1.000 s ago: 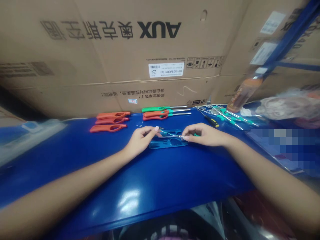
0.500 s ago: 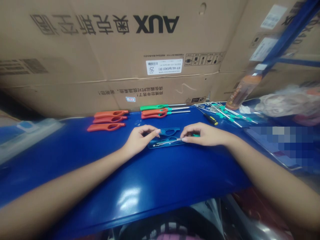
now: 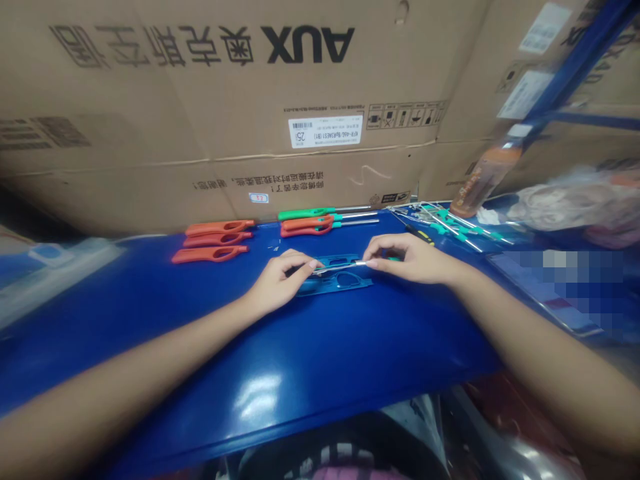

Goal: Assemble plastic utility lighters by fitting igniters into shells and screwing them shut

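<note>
My left hand (image 3: 286, 275) pinches the left end of a thin wire (image 3: 336, 268) over the table. At the wire's other end, my right hand (image 3: 407, 257) grips a silvery metal tube (image 3: 361, 263); most of the tube is hidden by the fingers. A green bit (image 3: 393, 259) shows by the right hand. Below the wire lies one blue lighter handle half (image 3: 345, 281), with a loop-shaped opening. Another blue handle half (image 3: 345, 258) lies just behind it, partly covered by the left fingers.
Orange lighter handles (image 3: 210, 255) lie at the back left. Assembled lighters (image 3: 307, 227) with metal rods sit at the back centre. Loose rods with green collars (image 3: 460, 230), a screwdriver (image 3: 423, 235) and a bottle (image 3: 485, 180) are at right. A cardboard box (image 3: 210, 113) walls the back.
The wire and metal tube have risen out of the front blue handle half, held between both hands. My right hand has moved up slightly; the left hand has stayed nearly in place.
</note>
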The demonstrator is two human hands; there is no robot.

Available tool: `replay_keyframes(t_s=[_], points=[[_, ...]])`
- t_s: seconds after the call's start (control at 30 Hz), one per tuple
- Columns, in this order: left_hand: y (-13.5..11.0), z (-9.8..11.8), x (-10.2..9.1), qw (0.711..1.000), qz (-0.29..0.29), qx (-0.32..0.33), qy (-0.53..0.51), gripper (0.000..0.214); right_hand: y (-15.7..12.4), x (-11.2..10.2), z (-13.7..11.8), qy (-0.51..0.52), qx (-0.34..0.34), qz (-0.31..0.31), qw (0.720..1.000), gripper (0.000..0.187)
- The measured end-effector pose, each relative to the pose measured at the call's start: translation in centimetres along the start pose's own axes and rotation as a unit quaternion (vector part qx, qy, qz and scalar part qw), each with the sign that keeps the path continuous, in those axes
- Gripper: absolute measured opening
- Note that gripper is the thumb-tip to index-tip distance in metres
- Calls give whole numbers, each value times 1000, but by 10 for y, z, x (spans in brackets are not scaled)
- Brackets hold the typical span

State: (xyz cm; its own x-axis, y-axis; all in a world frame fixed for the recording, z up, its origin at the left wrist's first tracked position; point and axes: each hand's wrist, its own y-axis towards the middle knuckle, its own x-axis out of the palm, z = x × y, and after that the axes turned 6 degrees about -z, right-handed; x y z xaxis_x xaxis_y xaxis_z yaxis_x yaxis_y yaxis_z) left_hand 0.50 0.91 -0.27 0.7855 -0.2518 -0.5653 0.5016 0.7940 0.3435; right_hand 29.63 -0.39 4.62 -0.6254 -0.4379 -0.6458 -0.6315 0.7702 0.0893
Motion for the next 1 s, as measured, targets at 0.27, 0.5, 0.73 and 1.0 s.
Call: replay_keyframes(t_s=[0.27,0.5,0.73,1.0], points=[[-1,2,-2,999,-46,21,-5,35,0,0,5,24,3,-18,1000,27],[-2,0,1,999,-26,31,11,23,0,-2,3,12,7,-18,1000,28],[-3,2,2,996,-9,63,55,19,-5,-11,3,-54,28,-99,993,29],[-5,4,4,976,-33,170,135,18,-7,-14,8,-87,55,-145,984,32]])
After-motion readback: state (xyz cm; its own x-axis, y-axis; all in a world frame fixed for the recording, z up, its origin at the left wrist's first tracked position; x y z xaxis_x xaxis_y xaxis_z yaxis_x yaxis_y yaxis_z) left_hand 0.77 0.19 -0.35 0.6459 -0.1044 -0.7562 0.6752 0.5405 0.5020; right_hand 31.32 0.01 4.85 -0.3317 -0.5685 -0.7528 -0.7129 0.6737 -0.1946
